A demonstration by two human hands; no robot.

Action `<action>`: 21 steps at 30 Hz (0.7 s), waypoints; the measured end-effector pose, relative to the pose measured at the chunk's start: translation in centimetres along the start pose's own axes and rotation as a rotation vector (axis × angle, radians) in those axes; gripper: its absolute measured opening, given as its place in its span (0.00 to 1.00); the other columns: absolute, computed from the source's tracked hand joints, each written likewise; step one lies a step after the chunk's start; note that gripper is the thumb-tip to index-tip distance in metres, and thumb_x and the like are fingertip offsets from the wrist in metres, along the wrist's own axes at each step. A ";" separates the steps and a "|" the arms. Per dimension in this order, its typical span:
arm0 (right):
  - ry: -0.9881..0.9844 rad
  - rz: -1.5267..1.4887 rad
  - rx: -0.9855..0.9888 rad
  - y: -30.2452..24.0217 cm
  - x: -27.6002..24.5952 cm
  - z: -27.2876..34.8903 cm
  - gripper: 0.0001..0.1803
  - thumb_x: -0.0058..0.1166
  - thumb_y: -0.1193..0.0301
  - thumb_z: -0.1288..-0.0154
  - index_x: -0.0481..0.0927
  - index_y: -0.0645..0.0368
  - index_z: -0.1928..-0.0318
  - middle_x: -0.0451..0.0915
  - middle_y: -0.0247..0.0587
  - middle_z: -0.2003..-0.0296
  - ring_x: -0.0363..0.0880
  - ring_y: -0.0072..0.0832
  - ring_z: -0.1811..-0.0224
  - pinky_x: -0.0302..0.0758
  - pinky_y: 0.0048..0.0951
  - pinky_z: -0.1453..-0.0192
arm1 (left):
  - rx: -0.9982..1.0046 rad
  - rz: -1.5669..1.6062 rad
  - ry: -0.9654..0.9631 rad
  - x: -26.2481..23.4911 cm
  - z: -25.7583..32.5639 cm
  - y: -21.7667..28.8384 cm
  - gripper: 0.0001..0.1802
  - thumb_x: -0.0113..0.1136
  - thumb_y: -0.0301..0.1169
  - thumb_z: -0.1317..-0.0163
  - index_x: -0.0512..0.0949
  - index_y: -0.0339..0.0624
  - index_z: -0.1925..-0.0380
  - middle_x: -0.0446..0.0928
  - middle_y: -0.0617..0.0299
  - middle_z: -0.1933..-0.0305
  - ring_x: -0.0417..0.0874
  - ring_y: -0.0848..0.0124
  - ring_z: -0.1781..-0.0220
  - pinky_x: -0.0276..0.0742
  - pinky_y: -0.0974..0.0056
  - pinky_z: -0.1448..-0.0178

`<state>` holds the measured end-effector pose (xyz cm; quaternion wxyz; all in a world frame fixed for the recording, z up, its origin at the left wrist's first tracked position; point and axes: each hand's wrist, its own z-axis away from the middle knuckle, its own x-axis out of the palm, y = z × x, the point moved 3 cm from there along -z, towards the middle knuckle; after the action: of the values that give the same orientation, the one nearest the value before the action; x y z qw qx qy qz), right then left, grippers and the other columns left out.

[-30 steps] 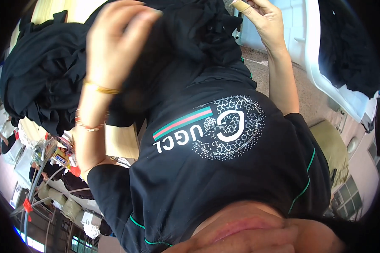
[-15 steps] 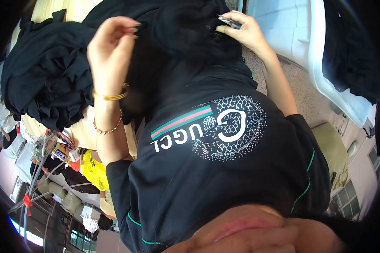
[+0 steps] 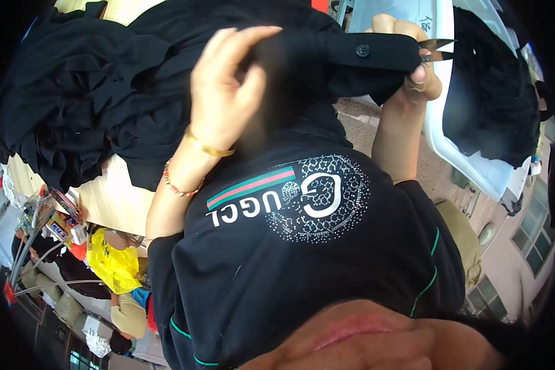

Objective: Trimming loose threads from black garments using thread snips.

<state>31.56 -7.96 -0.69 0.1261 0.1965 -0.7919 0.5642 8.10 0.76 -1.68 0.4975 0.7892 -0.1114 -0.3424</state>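
A black garment strip (image 3: 357, 52) with a black button is stretched between my two hands, close above my chest. My left hand (image 3: 225, 92), with a gold bangle and a bead bracelet on its wrist, pinches the strip's left end. At the strip's right end is my right hand (image 3: 413, 65), which grips the cloth together with small metal thread snips (image 3: 438, 49). The blade tips stick out to the right past the cloth. My black shirt (image 3: 314, 246), with a stripe and a rhinestone emblem, fills the lower middle.
A heap of black garments (image 3: 80, 98) lies on a pale wooden table (image 3: 114, 197) at the left. A white plastic chair (image 3: 468, 154) holding more dark cloth stands at the right. A person in yellow (image 3: 111, 265) sits at the lower left among small goods.
Both hands have come down and nearer to me, and the black strip is now pulled out between them. The snips now show at its right end.
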 end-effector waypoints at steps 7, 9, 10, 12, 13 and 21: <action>0.117 -0.139 -0.068 0.0 -2.7 0.4 0.15 0.67 0.63 0.45 0.72 0.52 0.67 0.67 0.34 0.67 0.69 0.29 0.62 0.68 0.32 0.50 | -0.343 0.470 0.312 -11.0 -0.6 0.7 0.23 0.51 0.20 0.44 0.78 0.27 0.46 0.79 0.49 0.41 0.77 0.65 0.36 0.67 0.66 0.30; 0.111 -0.060 -0.092 -0.4 -0.7 -1.1 0.14 0.69 0.65 0.45 0.80 0.61 0.68 0.75 0.33 0.73 0.71 0.23 0.66 0.67 0.23 0.61 | -0.310 0.378 0.498 -17.9 0.7 -0.1 0.24 0.50 0.20 0.44 0.77 0.26 0.45 0.78 0.47 0.39 0.75 0.64 0.34 0.67 0.67 0.30; 0.104 -0.057 -0.096 -0.3 -1.1 -0.9 0.15 0.67 0.62 0.47 0.77 0.59 0.69 0.75 0.38 0.71 0.72 0.29 0.63 0.68 0.26 0.59 | -0.229 0.338 0.453 -20.4 1.1 -0.3 0.22 0.50 0.19 0.41 0.78 0.26 0.46 0.77 0.48 0.38 0.78 0.67 0.37 0.70 0.68 0.33; 0.056 -0.008 -0.069 0.0 -1.0 -1.0 0.15 0.67 0.62 0.46 0.75 0.55 0.69 0.72 0.36 0.69 0.70 0.28 0.63 0.67 0.28 0.57 | -0.214 -0.058 0.419 -23.5 0.7 -1.7 0.18 0.53 0.20 0.37 0.81 0.32 0.47 0.81 0.52 0.43 0.81 0.69 0.44 0.74 0.69 0.38; 0.016 0.041 -0.045 0.1 -0.9 -1.1 0.15 0.67 0.62 0.46 0.72 0.51 0.69 0.69 0.33 0.67 0.68 0.27 0.63 0.66 0.30 0.55 | -0.398 -0.477 0.498 -23.3 0.9 -2.1 0.15 0.57 0.25 0.35 0.84 0.40 0.50 0.84 0.58 0.51 0.83 0.72 0.53 0.77 0.70 0.45; -0.035 0.131 -0.100 -0.7 0.2 -3.0 0.11 0.64 0.67 0.44 0.73 0.54 0.69 0.70 0.36 0.71 0.68 0.29 0.63 0.68 0.33 0.56 | 0.222 -0.018 -0.127 -3.6 -1.2 2.3 0.17 0.61 0.27 0.34 0.79 0.35 0.45 0.80 0.53 0.47 0.79 0.68 0.42 0.70 0.65 0.34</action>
<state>31.66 -5.37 1.01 0.0848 0.1475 -0.8323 0.5276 6.62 2.34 2.21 0.3962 0.8170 -0.1728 -0.3817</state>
